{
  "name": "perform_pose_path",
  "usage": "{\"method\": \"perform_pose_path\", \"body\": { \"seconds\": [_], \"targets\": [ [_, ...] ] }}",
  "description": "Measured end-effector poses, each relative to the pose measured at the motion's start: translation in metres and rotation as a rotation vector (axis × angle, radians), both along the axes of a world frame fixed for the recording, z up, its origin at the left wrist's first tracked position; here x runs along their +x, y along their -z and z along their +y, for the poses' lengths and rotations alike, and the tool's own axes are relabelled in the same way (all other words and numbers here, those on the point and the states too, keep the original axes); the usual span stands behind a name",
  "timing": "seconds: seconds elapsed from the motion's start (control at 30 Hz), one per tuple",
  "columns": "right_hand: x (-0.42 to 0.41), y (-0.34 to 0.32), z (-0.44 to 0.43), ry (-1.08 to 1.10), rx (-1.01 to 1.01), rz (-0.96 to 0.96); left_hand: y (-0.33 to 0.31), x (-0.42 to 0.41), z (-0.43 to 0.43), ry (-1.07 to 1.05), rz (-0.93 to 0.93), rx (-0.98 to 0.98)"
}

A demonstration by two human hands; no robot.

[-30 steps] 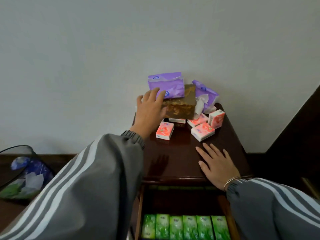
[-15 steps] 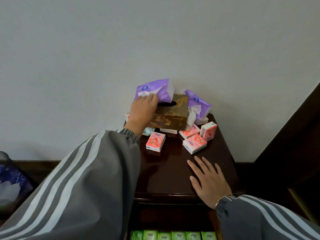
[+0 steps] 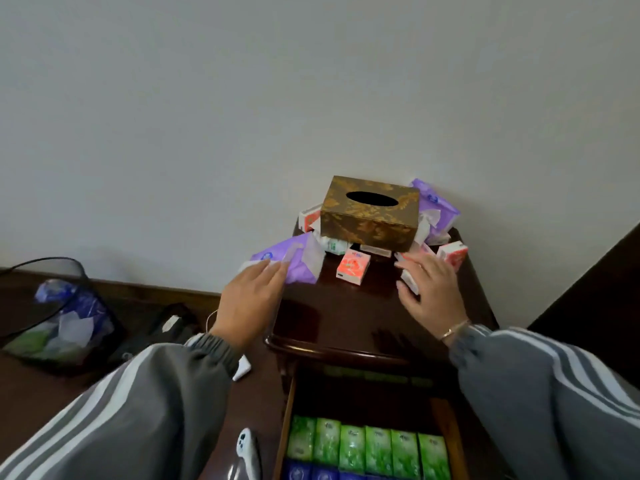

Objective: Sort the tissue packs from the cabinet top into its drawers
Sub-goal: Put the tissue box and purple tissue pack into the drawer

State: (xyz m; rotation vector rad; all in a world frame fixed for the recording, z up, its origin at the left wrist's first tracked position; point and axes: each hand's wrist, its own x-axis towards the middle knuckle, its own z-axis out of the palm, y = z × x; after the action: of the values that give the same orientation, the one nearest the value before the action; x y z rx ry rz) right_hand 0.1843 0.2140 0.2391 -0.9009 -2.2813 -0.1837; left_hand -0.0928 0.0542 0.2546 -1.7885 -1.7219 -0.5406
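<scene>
Evidently the soft purple plastic tissue pack (image 3: 294, 263) overhangs the left edge of the dark wooden cabinet top (image 3: 346, 313) because the left hand (image 3: 249, 303), fingers straight and pressed together on its near end, looks set to slide it toward the open drawer (image 3: 287, 410) below. Its long axis runs slantwise, crimped end pointing at the gold-patterned brown tissue box (image 3: 369, 211) by the back edge. Near the right edge the right hand (image 3: 433, 292) lays spread fingers over a small pink-and-white pack (image 3: 410, 282), probably the next pick.

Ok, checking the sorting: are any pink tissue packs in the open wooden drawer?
No, the drawer shows only green packs and blue packs.
</scene>
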Motion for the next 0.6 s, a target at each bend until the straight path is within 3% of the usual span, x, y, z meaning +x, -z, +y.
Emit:
{"method": "perform_pose_path", "body": {
  "seconds": [0.07, 0.17, 0.3, 0.47, 0.6],
  "targets": [
    [-0.037, -0.041, 0.029, 0.026, -0.021, -0.077, 0.014, 0.012, -0.013, 0.010, 0.026, -0.061],
    [-0.078, -0.085, 0.071, 0.136, -0.193, -0.346, 0.034, 0.032, -0.023, 0.031, 0.037, -0.210],
    [-0.095, -0.088, 0.098, 0.208, -0.290, -0.624, 0.059, 0.052, -0.030, 0.027, 0.016, -0.373],
    [-0.094, -0.073, 0.114, 0.207, -0.214, -0.729, 0.064, 0.049, -0.026, -0.001, -0.178, -0.407],
    [-0.091, -0.076, 0.112, 0.121, -0.383, -0.567, 0.065, 0.050, -0.024, -0.077, -0.284, -0.512]
  ]
}}
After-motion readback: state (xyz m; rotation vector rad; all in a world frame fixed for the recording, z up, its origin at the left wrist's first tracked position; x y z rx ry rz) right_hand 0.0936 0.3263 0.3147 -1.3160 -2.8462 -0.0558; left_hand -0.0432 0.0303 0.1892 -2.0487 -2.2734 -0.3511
